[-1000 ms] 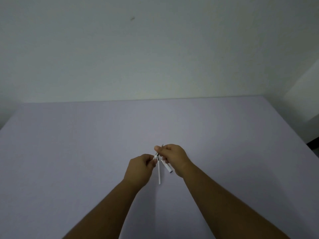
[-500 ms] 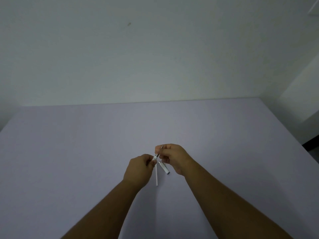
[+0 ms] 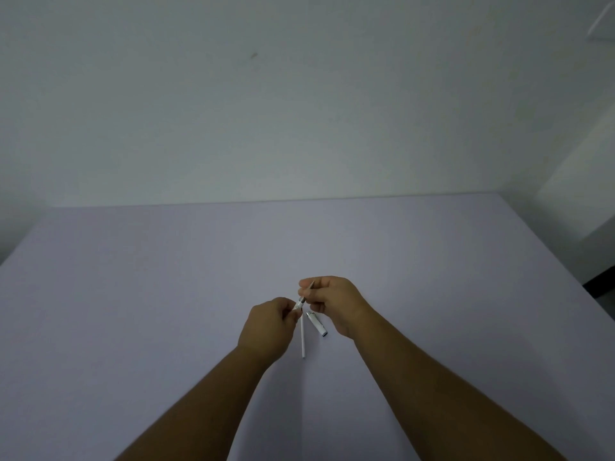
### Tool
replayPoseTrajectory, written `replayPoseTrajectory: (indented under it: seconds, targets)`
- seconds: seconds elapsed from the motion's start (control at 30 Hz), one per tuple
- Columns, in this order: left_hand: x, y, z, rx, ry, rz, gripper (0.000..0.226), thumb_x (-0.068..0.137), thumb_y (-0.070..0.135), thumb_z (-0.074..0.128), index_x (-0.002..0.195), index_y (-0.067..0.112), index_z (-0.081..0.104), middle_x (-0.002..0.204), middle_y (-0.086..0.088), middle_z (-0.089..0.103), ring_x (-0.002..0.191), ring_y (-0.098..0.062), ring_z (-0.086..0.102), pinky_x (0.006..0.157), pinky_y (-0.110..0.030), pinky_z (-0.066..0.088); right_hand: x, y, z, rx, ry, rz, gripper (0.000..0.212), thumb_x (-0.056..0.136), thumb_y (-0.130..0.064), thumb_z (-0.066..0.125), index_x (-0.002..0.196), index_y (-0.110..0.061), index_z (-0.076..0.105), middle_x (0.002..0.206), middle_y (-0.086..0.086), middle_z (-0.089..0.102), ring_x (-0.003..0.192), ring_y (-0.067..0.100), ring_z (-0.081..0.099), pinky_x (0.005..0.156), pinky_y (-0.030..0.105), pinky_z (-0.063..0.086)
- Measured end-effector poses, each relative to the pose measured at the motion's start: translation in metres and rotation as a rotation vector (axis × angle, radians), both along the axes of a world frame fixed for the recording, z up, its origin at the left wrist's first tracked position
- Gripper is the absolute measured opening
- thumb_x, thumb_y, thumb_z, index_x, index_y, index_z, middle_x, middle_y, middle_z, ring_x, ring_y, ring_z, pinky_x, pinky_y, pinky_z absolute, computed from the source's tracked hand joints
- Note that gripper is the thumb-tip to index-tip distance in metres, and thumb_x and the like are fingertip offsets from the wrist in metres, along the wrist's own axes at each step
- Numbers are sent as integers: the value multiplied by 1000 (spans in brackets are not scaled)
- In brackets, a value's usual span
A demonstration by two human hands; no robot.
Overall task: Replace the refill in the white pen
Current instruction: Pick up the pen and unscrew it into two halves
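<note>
Two bare hands meet over the near middle of one lavender table [image 3: 166,294], with three small pen parts in view. The left hand [image 3: 271,326] is curled closed, its fingertips pinching the white pen front section [image 3: 299,305], which slants up to the right. The right hand [image 3: 332,302] is also closed, thumb and forefinger gripping the thin dark refill [image 3: 311,286] that sticks out of that section's far end; whether the refill is seated inside is hard to tell at this size. One long white barrel [image 3: 303,337] lies on the table just below the hands, running near to far. One short white cap piece [image 3: 316,322] with a silver end lies just right of it, angled, beside the right palm. The two pieces stand slightly apart.
</note>
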State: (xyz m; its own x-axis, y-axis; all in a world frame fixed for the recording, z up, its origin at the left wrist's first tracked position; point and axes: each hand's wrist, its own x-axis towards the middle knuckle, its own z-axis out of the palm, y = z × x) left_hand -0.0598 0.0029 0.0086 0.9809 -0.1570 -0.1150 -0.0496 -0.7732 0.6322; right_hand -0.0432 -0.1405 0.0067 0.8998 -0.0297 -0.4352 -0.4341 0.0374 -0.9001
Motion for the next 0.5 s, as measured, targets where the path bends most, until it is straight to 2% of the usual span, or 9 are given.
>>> replayPoseTrajectory:
  seconds: [0.07,0.13,0.23,0.3,0.37,0.43,0.5]
  targets:
    - [-1,0,1,-12,1,1,25,93,28,50,97,10,67,75,2,60,55,-5,47,51,-13,32,-1,1,2,-21,21,-25,4,79,-18,71,82,-16,71,83,7,66,73,16,57,74,28,53]
    - [-2,0,2,-21,2,-7,25,93,29,50,97,11,67,77,-1,64,58,-7,49,52,-14,34,-2,1,0,-106,55,-51,18,75,-31,75,81,-14,70,78,5,65,72,16,56,78,34,53]
    - [-3,0,3,-22,-2,-11,24,93,29,50,96,11,67,78,0,64,58,-6,49,52,-14,34,-4,1,1,-60,25,-36,4,80,-16,70,77,-17,71,77,6,64,70,16,55,71,28,52]
    - [-4,1,3,-22,-9,-6,24,93,29,50,94,11,67,74,3,61,54,-4,47,50,-14,32,-4,1,3,-16,6,-29,10,81,-9,67,79,-18,71,81,8,66,72,16,56,69,25,52]
    - [-4,1,3,-25,-10,-5,24,93,29,51,94,12,67,74,3,61,56,-5,49,50,-14,32,-5,2,4,-62,24,-52,4,79,-20,70,80,-16,71,82,7,67,73,16,58,73,28,53]
    - [-4,0,3,-33,-6,-8,23,93,28,51,94,12,67,74,2,62,58,-6,50,52,-14,35,-6,4,4,-119,30,-63,12,77,-29,73,76,-18,69,77,4,65,69,14,57,72,29,53]
    - [-5,0,3,-30,-6,-11,22,92,28,52,94,12,67,73,3,61,55,-4,48,51,-14,35,-7,4,5,-94,21,-57,6,80,-20,70,73,-20,69,76,5,65,69,15,56,71,28,53]
